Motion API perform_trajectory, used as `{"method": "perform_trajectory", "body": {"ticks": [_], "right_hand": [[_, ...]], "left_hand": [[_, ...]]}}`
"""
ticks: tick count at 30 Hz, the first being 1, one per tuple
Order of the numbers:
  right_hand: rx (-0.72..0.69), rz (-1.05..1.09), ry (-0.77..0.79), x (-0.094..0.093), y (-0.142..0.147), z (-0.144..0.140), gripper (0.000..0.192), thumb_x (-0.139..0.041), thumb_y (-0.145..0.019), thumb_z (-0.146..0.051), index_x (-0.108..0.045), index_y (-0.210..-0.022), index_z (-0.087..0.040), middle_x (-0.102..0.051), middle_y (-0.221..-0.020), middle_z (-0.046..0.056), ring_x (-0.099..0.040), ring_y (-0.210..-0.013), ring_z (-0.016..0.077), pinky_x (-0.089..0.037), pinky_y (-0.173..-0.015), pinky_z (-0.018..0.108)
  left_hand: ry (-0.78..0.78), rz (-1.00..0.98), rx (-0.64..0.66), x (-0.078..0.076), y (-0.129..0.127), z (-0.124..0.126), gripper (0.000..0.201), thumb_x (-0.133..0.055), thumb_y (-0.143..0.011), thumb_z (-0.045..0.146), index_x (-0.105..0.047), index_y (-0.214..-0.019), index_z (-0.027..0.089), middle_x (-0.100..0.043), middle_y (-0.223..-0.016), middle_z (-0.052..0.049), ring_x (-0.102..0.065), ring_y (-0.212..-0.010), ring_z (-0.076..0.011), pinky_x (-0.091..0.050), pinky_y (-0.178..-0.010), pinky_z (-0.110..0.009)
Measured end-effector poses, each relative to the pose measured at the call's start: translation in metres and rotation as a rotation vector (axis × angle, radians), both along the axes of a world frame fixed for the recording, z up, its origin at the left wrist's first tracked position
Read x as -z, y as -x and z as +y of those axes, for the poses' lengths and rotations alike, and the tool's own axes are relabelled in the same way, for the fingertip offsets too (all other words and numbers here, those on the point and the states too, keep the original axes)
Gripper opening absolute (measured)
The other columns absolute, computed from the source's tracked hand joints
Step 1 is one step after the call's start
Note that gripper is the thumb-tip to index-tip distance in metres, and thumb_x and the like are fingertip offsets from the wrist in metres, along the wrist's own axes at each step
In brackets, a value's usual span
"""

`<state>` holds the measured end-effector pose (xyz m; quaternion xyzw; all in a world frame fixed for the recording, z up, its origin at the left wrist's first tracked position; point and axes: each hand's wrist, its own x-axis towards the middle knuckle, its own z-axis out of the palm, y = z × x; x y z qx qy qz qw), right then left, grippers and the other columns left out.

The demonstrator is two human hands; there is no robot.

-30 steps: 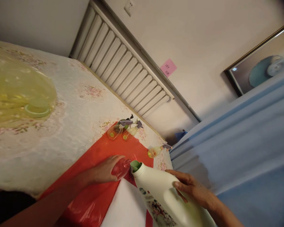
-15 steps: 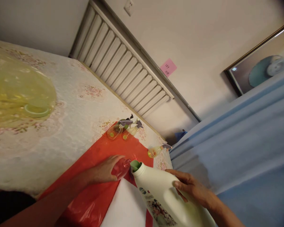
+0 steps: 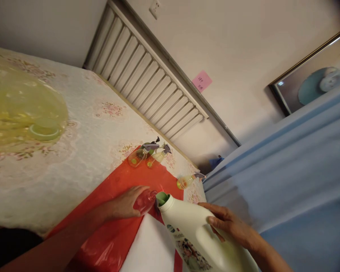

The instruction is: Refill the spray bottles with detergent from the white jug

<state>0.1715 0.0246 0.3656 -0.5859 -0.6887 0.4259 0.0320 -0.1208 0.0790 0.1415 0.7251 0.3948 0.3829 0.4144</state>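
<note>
The left hand [image 3: 124, 206] grasps a small clear plastic bottle [image 3: 145, 200] on the red plastic sheet [image 3: 121, 234]; just beyond its fingertips, the right hand [image 3: 229, 224] grips a tilted large white plastic jug [image 3: 192, 230], spout at the bottle's mouth. Three capped yellow-filled spray bottles [image 3: 147, 155] stand farther off; this bottle looks uncapped, its fill unclear.

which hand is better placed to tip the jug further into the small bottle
Right. The right hand already grips the jug, whose spout sits at the small bottle; the left hand is steadying that bottle.
</note>
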Motion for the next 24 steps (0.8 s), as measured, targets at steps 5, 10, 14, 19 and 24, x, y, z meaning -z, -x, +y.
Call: {"method": "perform_trajectory", "body": {"ticks": [5, 10, 14, 19, 24], "right_hand": [[0.005, -0.003, 0.007, -0.001, 0.002, 0.000, 0.063, -0.060, -0.086, -0.059, -0.059, -0.133, -0.017, -0.052, -0.068, -0.002, -0.038, -0.049, 0.0067, -0.035, -0.044, 0.019], [-0.017, -0.018, -0.001, -0.003, 0.003, 0.001, 0.063, -0.059, -0.087, -0.059, -0.058, -0.134, -0.017, -0.055, -0.071, 0.000, -0.038, -0.050, 0.0070, -0.035, -0.044, 0.019], [-0.006, -0.025, 0.005, -0.004, 0.004, 0.001, 0.065, -0.059, -0.085, -0.061, -0.059, -0.133, -0.018, -0.056, -0.072, 0.000, -0.038, -0.050, 0.0073, -0.036, -0.045, 0.019], [-0.015, -0.036, 0.002, -0.004, 0.004, 0.001, 0.065, -0.058, -0.086, -0.062, -0.059, -0.133, -0.018, -0.055, -0.070, -0.001, -0.037, -0.049, 0.0071, -0.034, -0.045, 0.019], [-0.024, -0.021, 0.005, -0.005, 0.004, 0.001, 0.061, -0.058, -0.087, -0.059, -0.059, -0.133, -0.017, -0.054, -0.070, -0.001, -0.038, -0.049, 0.0067, -0.034, -0.045, 0.019]], "left_hand": [[0.005, 0.007, 0.016, 0.003, 0.000, 0.002, 0.071, -0.071, -0.068, 0.036, -0.051, -0.134, 0.023, -0.058, -0.139, -0.011, -0.052, -0.129, -0.0337, -0.044, -0.109, -0.042], [-0.030, -0.019, -0.005, 0.000, 0.001, -0.001, 0.060, -0.067, -0.075, 0.039, -0.053, -0.131, 0.022, -0.061, -0.136, -0.009, -0.057, -0.123, -0.0324, -0.048, -0.104, -0.041], [-0.038, -0.017, -0.003, 0.011, -0.003, 0.003, 0.063, -0.069, -0.073, 0.043, -0.052, -0.132, 0.028, -0.060, -0.136, -0.008, -0.056, -0.125, -0.0322, -0.047, -0.105, -0.040], [-0.049, -0.040, -0.024, 0.027, -0.007, 0.008, 0.070, -0.071, -0.073, 0.044, -0.047, -0.136, 0.028, -0.057, -0.140, -0.008, -0.053, -0.129, -0.0315, -0.043, -0.110, -0.042], [-0.038, -0.040, 0.001, 0.026, -0.005, 0.007, 0.069, -0.070, -0.074, 0.045, -0.047, -0.137, 0.027, -0.056, -0.141, -0.007, -0.052, -0.130, -0.0316, -0.045, -0.108, -0.040]]}}
